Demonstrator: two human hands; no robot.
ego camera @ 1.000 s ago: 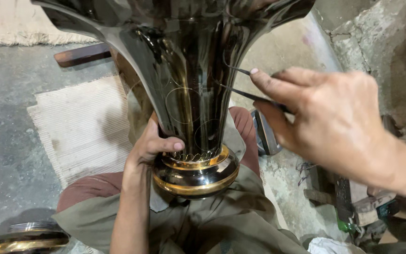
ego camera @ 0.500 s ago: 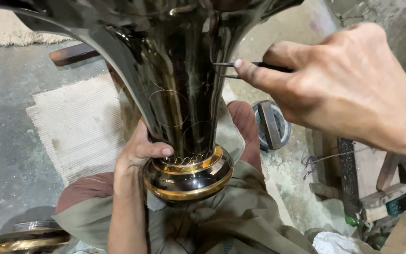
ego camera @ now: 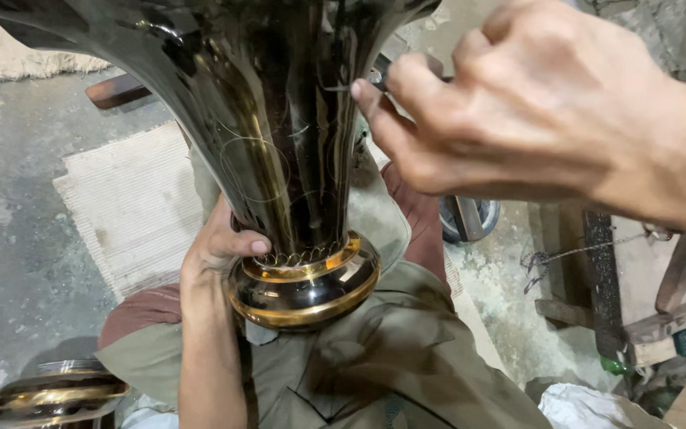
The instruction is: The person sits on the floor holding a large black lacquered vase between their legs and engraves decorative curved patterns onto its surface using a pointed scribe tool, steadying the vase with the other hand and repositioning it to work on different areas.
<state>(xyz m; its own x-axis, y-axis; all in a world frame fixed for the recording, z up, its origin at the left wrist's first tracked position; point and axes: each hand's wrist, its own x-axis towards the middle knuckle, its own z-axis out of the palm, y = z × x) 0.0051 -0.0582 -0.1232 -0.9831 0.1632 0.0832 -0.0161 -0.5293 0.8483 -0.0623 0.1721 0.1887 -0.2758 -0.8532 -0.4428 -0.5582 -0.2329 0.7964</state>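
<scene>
Two hands (ego camera: 216, 246) on perhaps-brass vase (ego camera: 279, 159)

Vase (ego camera: 279, 159) on lap (mat (ego camera: 132, 202) left, wheel (ego camera: 470, 218) right).

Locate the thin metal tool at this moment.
In the head view, upper middle: the thin tool is pinched in the right hand, its tip against the dark vase.
</scene>
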